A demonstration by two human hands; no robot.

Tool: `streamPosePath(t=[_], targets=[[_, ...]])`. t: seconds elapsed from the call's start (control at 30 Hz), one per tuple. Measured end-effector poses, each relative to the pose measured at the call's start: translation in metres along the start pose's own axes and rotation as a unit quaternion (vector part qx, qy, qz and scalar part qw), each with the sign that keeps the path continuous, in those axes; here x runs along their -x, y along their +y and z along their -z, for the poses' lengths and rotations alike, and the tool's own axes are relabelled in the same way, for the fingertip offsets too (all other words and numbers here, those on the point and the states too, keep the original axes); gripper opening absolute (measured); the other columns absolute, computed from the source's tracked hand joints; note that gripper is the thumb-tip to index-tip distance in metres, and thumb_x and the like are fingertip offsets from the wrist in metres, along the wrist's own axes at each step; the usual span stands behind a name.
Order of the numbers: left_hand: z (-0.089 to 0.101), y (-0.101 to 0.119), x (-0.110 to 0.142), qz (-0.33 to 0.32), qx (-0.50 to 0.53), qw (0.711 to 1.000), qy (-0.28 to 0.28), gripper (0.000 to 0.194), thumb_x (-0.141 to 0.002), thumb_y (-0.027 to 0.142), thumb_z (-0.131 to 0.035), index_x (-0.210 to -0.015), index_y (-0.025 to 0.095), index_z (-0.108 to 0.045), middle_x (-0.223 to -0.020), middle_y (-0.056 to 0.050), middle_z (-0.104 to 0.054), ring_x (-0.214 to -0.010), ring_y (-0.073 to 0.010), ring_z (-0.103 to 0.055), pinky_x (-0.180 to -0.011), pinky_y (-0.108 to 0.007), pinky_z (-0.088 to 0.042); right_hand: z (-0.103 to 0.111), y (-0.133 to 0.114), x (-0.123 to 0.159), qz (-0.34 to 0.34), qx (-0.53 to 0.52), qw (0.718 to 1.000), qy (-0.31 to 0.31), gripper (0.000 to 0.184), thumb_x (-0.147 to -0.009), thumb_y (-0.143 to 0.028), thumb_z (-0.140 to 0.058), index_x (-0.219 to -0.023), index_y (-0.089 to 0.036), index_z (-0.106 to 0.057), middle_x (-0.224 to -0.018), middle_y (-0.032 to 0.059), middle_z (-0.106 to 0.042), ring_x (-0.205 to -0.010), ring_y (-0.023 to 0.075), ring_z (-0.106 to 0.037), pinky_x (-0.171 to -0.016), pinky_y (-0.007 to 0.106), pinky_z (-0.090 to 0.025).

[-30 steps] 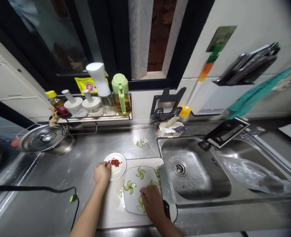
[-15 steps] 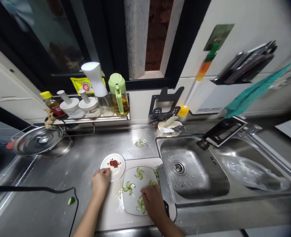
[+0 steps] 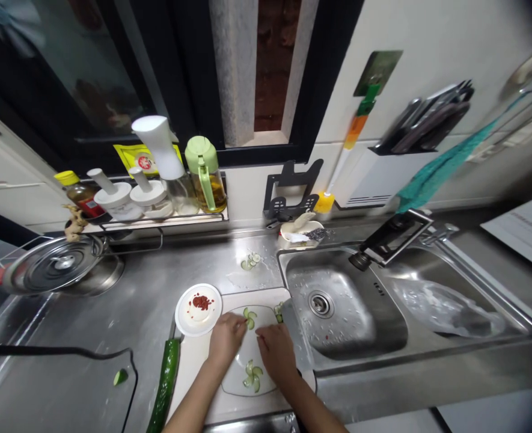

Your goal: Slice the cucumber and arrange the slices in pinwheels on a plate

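Observation:
My left hand (image 3: 226, 340) is closed in a pinch beside the upper cucumber-slice pinwheel (image 3: 249, 317); whatever its fingertips hold is too small to make out. Just right of it, my right hand (image 3: 278, 356) hovers over the square white plate (image 3: 238, 385), thumb and fingertips drawn together, their content hidden. Another pinwheel of green-edged slices (image 3: 252, 376) lies lower on that plate. My hands cover the plate's middle. Small dried red berries (image 3: 201, 302) sit on a round white plate (image 3: 187, 322) to the upper left. Beneath everything is a pale cutting board (image 3: 198, 373).
A whole cucumber (image 3: 165, 379) lies left of the board, a cut end piece (image 3: 120, 377) farther left. A cleaver blade (image 3: 296, 331) rests along the board's right side, by the sink (image 3: 338, 288). Loose slices (image 3: 250, 260) lie behind. Seasoning jars (image 3: 151, 195) line a rack.
My left hand has moved right from the round plate's edge to the upper pinwheel. My right hand has shifted slightly up the plate. The view has turned a little, and the whole cucumber now shows.

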State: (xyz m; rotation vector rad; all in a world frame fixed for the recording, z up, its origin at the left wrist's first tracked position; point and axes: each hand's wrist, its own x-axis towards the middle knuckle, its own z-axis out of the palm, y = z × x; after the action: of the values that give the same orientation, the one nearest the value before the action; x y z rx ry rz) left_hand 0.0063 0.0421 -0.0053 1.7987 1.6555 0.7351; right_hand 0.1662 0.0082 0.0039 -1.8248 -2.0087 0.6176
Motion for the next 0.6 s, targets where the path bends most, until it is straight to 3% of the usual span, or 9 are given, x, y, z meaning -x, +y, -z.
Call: streamPosePath(t=[0.6], targets=[[-0.018, -0.01, -0.008, -0.02, -0.028, 0.999, -0.012, 0.022, -0.081, 0.019, -0.05, -0.079, 0.018, -0.072, -0.079, -0.007, -0.069, -0.081, -0.0197, -0.062, -0.077, -0.032, -0.048, -0.009, -0.005, -0.02, 0.001, 0.031, 0.999, -0.026, 0.031, -0.084, -0.01, -0.05, -0.106, -0.024, -0.067, -0.09, 0.0047, -0.064, -0.091, 0.0236, -0.049, -0.082, 0.035, -0.032]])
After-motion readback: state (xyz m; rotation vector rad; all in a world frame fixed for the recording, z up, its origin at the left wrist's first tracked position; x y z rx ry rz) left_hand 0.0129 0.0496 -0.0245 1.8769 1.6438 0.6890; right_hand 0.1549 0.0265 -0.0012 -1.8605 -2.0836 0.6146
